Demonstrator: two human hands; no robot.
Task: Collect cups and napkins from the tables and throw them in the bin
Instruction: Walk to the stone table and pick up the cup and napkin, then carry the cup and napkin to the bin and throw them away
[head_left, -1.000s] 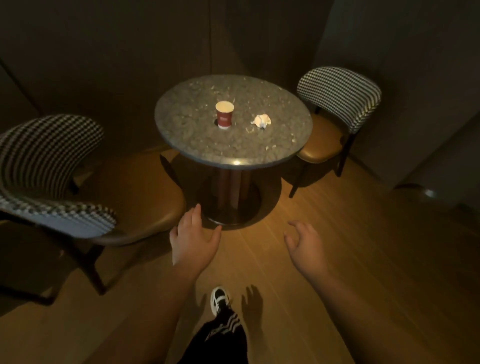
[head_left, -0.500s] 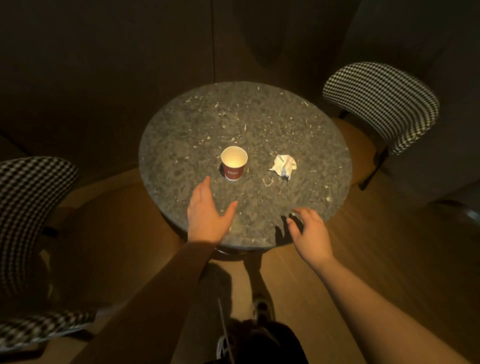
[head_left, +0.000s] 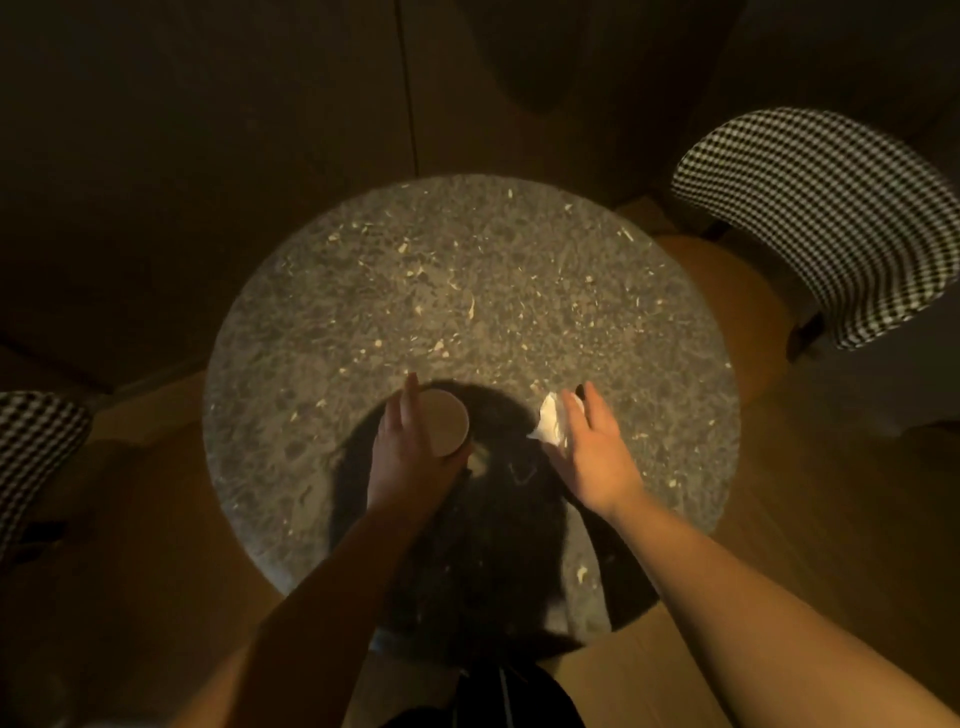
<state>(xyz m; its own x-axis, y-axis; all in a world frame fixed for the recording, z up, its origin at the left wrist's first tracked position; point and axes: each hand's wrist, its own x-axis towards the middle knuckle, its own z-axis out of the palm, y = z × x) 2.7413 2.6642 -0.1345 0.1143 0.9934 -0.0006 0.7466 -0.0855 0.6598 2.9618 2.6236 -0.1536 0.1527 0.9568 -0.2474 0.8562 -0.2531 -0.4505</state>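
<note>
Head cam looked straight down on round speckled stone table (head_left: 467, 291), center frame, dim warm light. Paper cup (head_left: 445, 422) stood upright on tabletop, lower center, rim up, inside pale. L hand (head_left: 410, 457) sat against cup's left side, fingers reaching along far edge, thumb near side; looked like a wrap round the cup wall, but cup still on table & the contact side was hidden, so grip prob. not fully closed. Crumpled white napkin (head_left: 549, 425) lay on table just right of cup, apart from it. R hand (head_left: 592, 447) came over napkin from right, fingers straight, slightly spread, tips touching or just over the paper; no pinch seen. Dark shadow of head/arms covered table's lower part. Houndstooth-back chair (head_left: 831, 218) w/ tan seat at upper right of frame; second houndstooth chair (head_left: 31, 457) at left edge. Wood floor (head_left: 831, 519) lower right. Dark clothing at bottom center.
</note>
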